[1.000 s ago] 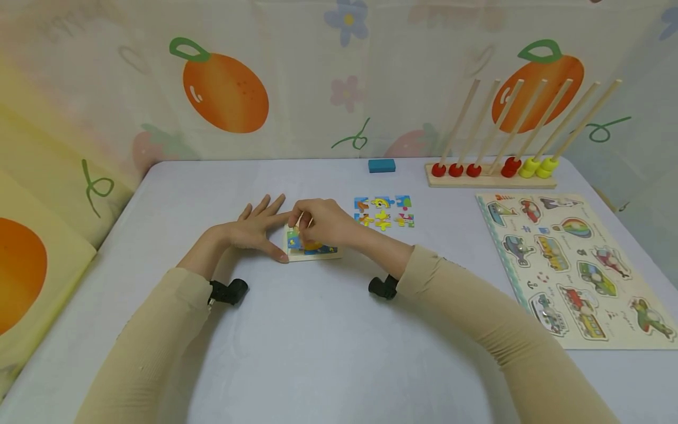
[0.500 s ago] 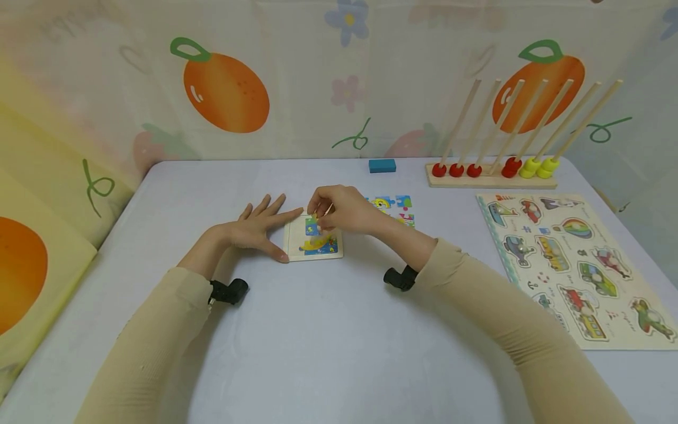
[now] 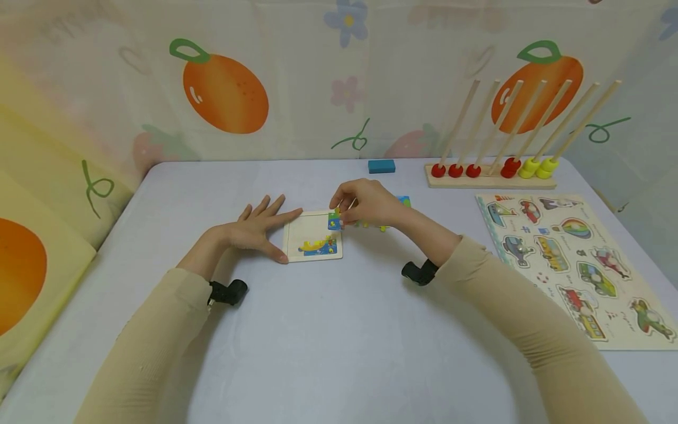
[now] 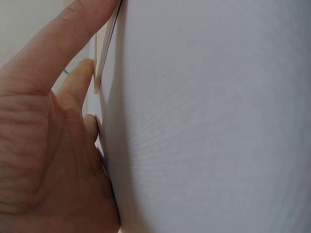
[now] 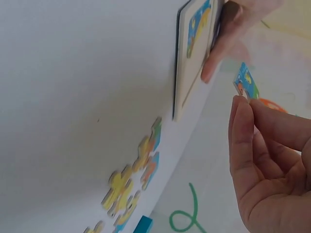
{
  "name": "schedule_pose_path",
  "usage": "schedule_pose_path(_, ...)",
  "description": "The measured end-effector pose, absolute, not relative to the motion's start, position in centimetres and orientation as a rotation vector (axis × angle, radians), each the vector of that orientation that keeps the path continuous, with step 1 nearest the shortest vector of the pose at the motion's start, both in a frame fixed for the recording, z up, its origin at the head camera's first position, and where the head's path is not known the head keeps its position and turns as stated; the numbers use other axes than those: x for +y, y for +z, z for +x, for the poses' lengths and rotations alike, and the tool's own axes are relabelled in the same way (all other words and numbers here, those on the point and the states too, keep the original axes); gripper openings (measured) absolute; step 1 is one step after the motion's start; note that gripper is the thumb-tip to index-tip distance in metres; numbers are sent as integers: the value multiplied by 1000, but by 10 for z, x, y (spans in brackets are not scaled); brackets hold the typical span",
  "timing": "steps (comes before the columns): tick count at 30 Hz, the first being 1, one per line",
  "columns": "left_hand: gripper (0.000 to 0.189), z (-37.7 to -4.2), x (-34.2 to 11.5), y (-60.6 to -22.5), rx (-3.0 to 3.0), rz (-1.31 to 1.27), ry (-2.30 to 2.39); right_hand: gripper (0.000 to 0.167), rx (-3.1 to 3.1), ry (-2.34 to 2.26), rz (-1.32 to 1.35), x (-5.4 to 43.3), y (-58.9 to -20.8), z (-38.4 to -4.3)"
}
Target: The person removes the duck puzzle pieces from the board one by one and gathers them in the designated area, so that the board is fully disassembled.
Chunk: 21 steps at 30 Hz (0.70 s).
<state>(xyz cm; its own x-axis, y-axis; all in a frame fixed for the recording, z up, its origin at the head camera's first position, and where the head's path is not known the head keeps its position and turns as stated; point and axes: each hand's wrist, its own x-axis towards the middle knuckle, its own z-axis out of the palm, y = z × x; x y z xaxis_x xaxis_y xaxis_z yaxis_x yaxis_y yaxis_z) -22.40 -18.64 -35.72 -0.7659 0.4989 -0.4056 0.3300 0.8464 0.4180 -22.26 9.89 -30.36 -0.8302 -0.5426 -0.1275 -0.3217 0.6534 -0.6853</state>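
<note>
My left hand (image 3: 258, 231) lies with fingers spread at the left side of a small wooden puzzle board (image 3: 294, 238), its thumb and index finger along the edge. Joined blue and yellow puzzle pieces (image 3: 319, 246) sit along the bottom of the board's recess. Between the thumb and fingers of my right hand (image 3: 368, 203) is a blue and green puzzle piece (image 3: 333, 222), held above the board's upper right corner. In the right wrist view this puzzle piece (image 5: 246, 81) is raised, tilted, at the fingertips.
Several loose puzzle pieces (image 5: 119, 189) lie right of the board, partly hidden by my right hand in the head view. Behind them is a teal block (image 3: 382, 166). A peg-and-bead counting stand (image 3: 489, 176) and a large picture puzzle board (image 3: 574, 271) occupy the right side.
My right hand has lifted the blue and green puzzle piece from the board's left part and carried it rightward to the upper right corner. The left hand has stayed put.
</note>
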Motion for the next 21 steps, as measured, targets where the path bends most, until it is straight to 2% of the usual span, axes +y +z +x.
schedule_pose_path(21,110,-222,-186,-357,2511,614,469,20,2534,-922,-635,132,-310,-226)
